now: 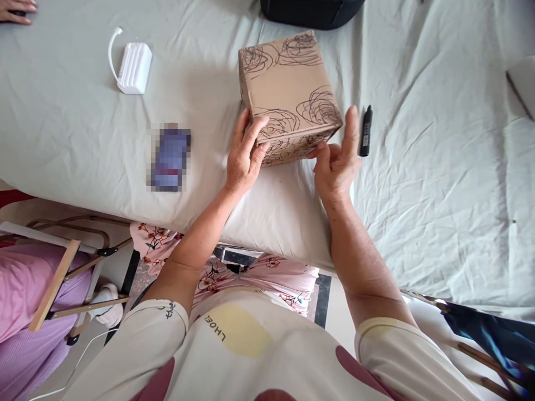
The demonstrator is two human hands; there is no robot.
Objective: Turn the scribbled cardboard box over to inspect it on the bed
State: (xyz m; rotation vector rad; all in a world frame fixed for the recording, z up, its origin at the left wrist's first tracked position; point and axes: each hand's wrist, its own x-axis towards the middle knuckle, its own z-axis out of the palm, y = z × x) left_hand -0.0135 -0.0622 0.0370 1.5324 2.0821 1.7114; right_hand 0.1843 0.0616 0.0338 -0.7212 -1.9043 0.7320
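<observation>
A brown cardboard box (288, 83) sits on the cloth-covered table, with black scribbled loops near the corners of its top and more scribbles on its front face. My left hand (246, 153) grips its front left corner, fingers on the side and top edge, thumb against the front. At the front right corner, my right hand (336, 161) holds the box's lower edge with the thumb and curled fingers, while its index finger points up, off the box. A capped black marker (366, 131) lies on the cloth just right of that hand.
Left of the box lie a blurred-out phone (170, 159) and a white power bank (136, 68) with a short cable loop. A black case (313, 11) stands behind the box. Another person's hand (16, 10) rests at the far left. A folding chair (62, 278) is at lower left.
</observation>
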